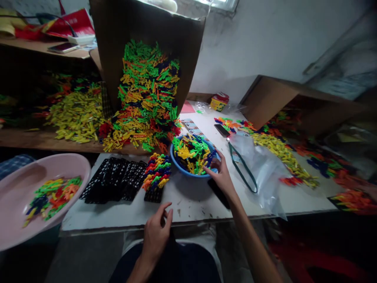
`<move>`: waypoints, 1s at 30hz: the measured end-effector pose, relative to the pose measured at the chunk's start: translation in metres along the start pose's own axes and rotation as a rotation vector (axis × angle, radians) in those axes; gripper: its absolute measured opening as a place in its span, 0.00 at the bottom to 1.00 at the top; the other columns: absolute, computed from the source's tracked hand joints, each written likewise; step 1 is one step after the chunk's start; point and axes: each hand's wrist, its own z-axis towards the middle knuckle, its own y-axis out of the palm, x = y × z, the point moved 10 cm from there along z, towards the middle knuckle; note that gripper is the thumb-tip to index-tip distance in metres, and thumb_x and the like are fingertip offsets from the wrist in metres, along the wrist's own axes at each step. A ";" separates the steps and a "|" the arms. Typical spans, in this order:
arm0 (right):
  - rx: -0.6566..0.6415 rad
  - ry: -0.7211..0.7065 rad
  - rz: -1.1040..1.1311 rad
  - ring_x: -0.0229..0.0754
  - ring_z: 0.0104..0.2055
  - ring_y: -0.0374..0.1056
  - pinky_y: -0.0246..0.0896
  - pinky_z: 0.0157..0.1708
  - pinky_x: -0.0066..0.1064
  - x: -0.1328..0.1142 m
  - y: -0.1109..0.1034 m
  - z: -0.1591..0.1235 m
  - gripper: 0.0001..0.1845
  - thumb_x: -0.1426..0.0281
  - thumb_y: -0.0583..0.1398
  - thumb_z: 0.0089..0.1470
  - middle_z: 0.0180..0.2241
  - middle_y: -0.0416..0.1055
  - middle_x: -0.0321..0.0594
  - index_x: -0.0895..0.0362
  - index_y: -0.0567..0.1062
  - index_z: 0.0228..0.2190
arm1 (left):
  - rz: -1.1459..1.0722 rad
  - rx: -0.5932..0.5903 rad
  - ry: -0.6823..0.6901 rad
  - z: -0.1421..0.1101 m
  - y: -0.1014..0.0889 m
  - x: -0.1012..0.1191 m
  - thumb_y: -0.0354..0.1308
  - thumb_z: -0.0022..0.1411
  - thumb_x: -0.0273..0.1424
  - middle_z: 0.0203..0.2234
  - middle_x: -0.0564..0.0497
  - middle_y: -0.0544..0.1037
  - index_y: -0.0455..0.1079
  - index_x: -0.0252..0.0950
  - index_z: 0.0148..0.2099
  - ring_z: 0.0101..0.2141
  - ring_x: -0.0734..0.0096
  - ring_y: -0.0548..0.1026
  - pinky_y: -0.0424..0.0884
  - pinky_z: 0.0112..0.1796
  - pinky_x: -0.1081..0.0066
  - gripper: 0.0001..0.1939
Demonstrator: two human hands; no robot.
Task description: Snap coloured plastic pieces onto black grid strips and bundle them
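Note:
My right hand (223, 173) is at the right rim of a blue bowl (184, 169), fingers spread over its edge, with no piece visible in its grasp. Small plastic pieces (193, 151) in green, yellow and dark blue fill the bowl. My left hand (156, 232) hovers by the table's front edge, thumb and forefinger apart, holding nothing I can see. Beyond it stands a black perforated tray (153, 195), its far part covered by rows of coloured pieces (157, 171). More black trays (113, 181) lie overlapping to the left.
A pink basin (84, 165) with loose pieces stands at left. Behind the bowl, a tipped cardboard box (191, 51) spills a large heap. Right of my hand are a dark phone-like slab (218, 193), scissors or a strap-like green loop (243, 169) and clear plastic bags (269, 184).

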 end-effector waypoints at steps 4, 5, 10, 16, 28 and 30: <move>-0.244 -0.005 0.314 0.49 0.50 0.73 0.72 0.48 0.43 -0.031 0.052 -0.049 0.45 0.62 0.63 0.56 0.50 0.74 0.45 0.47 0.47 0.67 | -0.206 -0.113 0.029 0.019 0.013 0.032 0.51 0.66 0.46 0.36 0.50 0.80 0.68 0.40 0.60 0.31 0.72 0.75 0.70 0.30 0.75 0.25; -0.298 0.014 0.359 0.48 0.50 0.73 0.72 0.49 0.42 -0.031 0.068 -0.063 0.43 0.64 0.63 0.56 0.50 0.74 0.45 0.46 0.49 0.66 | -0.201 -0.132 0.063 0.024 0.014 0.038 0.53 0.66 0.45 0.37 0.50 0.79 0.71 0.40 0.57 0.31 0.72 0.75 0.69 0.30 0.75 0.23; -0.325 0.135 0.453 0.46 0.50 0.73 0.74 0.45 0.37 -0.007 0.124 -0.108 0.24 0.64 0.60 0.58 0.51 0.73 0.45 0.50 0.67 0.56 | 0.025 -0.071 0.175 0.028 0.008 0.027 0.56 0.64 0.35 0.31 0.51 0.78 0.78 0.38 0.42 0.28 0.74 0.72 0.68 0.33 0.74 0.10; -0.295 0.046 0.381 0.45 0.49 0.73 0.73 0.48 0.37 -0.022 0.138 -0.101 0.14 0.63 0.60 0.59 0.46 0.74 0.42 0.51 0.74 0.47 | 0.375 0.136 0.192 0.032 -0.006 0.002 0.54 0.65 0.29 0.34 0.49 0.81 0.75 0.39 0.49 0.34 0.70 0.78 0.68 0.37 0.74 0.12; -0.259 -0.484 0.015 0.44 0.49 0.71 0.70 0.50 0.40 -0.056 0.144 -0.094 0.16 0.72 0.60 0.61 0.46 0.76 0.42 0.49 0.73 0.51 | 0.759 0.057 -0.060 0.056 -0.002 -0.033 0.51 0.68 0.36 0.29 0.41 0.83 0.74 0.36 0.54 0.32 0.58 0.81 0.69 0.34 0.69 0.18; -0.216 -0.501 0.003 0.44 0.49 0.72 0.70 0.49 0.39 -0.058 0.143 -0.094 0.17 0.72 0.61 0.61 0.46 0.75 0.42 0.49 0.73 0.52 | 0.755 0.066 -0.087 0.056 -0.004 -0.036 0.52 0.67 0.36 0.30 0.41 0.83 0.74 0.36 0.54 0.32 0.58 0.81 0.69 0.34 0.69 0.18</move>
